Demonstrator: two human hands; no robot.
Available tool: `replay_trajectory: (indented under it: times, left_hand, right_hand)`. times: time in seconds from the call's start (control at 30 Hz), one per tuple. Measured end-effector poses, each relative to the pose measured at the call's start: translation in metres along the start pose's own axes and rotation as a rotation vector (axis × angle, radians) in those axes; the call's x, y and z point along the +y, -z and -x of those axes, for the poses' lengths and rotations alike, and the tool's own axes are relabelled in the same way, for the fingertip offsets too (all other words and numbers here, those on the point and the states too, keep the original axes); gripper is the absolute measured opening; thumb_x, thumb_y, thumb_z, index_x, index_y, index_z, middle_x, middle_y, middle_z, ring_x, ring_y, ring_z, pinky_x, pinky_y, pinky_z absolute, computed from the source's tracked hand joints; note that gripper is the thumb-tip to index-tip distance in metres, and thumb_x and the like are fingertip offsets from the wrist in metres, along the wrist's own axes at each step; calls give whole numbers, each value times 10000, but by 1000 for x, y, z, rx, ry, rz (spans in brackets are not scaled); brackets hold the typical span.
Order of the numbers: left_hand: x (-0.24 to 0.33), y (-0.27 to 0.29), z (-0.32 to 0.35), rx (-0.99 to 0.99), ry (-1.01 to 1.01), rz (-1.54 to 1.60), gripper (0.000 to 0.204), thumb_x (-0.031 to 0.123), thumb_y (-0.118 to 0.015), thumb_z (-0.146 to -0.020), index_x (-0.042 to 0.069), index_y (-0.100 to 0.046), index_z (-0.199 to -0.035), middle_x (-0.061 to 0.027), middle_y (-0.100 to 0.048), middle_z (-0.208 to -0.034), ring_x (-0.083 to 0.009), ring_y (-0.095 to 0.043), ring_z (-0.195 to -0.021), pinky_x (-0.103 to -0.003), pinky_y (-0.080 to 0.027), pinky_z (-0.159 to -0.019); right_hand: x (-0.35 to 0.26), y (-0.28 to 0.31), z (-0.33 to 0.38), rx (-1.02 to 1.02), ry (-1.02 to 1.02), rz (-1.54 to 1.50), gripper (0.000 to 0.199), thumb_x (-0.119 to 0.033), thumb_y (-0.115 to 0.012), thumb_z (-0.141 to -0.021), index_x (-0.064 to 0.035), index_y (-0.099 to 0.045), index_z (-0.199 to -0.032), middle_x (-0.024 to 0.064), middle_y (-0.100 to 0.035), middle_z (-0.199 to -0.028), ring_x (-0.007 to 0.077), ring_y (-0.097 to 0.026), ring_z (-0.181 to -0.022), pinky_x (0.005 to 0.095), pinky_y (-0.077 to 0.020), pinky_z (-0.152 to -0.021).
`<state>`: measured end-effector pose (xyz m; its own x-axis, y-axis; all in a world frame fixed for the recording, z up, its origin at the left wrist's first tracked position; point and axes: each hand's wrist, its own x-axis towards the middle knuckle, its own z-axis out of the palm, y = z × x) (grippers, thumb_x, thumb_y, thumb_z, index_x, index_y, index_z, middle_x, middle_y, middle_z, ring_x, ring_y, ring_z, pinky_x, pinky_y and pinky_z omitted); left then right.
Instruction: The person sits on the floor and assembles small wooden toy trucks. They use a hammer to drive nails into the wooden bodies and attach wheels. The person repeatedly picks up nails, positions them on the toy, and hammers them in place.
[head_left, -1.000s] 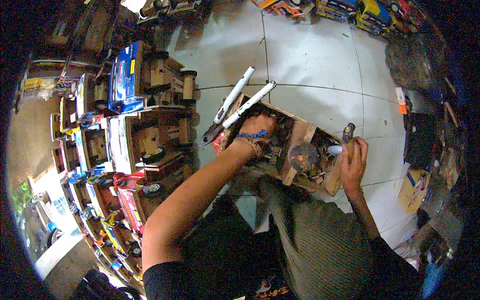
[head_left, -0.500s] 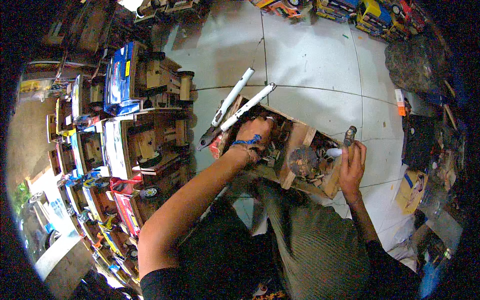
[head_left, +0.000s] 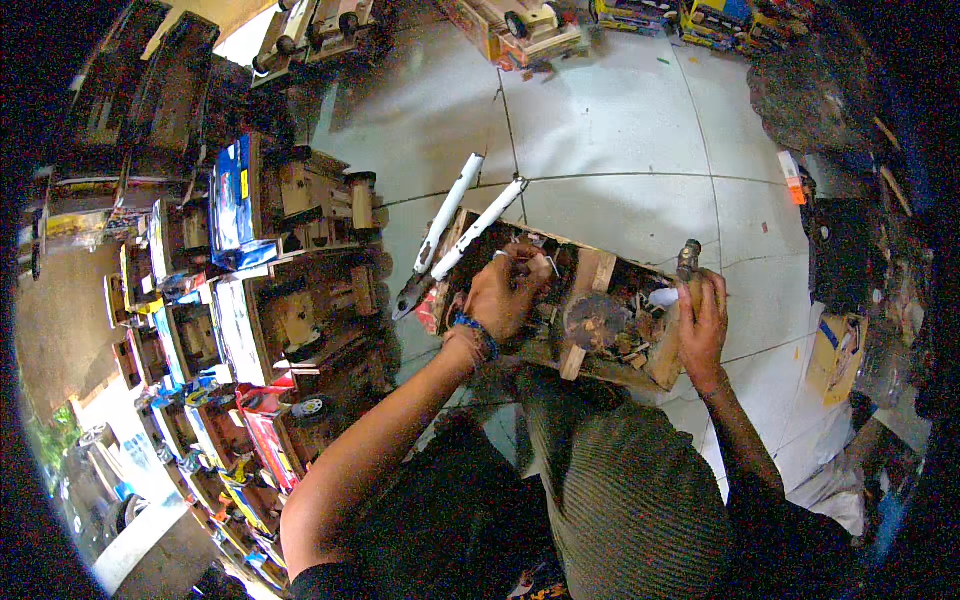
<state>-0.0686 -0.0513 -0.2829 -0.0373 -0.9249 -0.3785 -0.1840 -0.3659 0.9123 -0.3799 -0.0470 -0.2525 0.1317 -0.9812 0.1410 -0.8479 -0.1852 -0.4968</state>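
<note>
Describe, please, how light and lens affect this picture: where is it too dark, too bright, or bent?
Head view: deep shadow inside the wooden box, so small pieces near the left hand are hard to tell apart; head view: bright patch at lower left, washed out; head view: seams of the tiled floor bowed by the lens, picture corners black and grainy.

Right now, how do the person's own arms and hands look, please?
Black sleeves end near the elbows. The left hand has a blue bracelet at its wrist; the right hand shows none. No gloves are worn.
</note>
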Motion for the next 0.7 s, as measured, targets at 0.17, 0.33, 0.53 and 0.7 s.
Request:
replay_trajectory:
  times: [0.17,0.33,0.53,0.7]
  left_hand:
    - [15,6,11,6,74,2,332,245,-681,-925,42,-600,-1175,-149,-707,-1017,-246,-692,-932,-361,-538,-822]
    - [76,27,20,-95,-208,-39,292,250,-681,-936,48,-675,-1146,-65,-721,-1029,-151,-663,-945,-315,-533,-871]
    - [166,122,101,149,-389,-41,379,330,-655,-954,78,-666,-1235,-105,-732,-978,-151,-678,-930,-331,-539,-798]
    - [172,255,201,329,-401,-1,298,238,-738,-902,39,-664,-1111,-45,-720,-947,-112,-677,-862,-266,-558,-761]
  right_hand:
    - [13,-8,7,31,-29,0,305,-158,-568,-971,48,-548,-1195,231,-538,-1210,403,-522,-1134,447,-418,-995]
    - [32,-14,13,88,34,3,299,-155,-540,-990,44,-555,-1213,248,-522,-1240,406,-496,-1180,471,-381,-1046]
    - [-1,18,-48,253,99,-250,358,-241,-501,-1008,-2,-555,-1269,162,-542,-1208,302,-526,-1114,430,-423,-977]
    - [-106,66,-107,17,-185,-920,488,-424,-507,-1016,-147,-468,-1416,4,-482,-883,32,-282,-551,172,-276,-439]
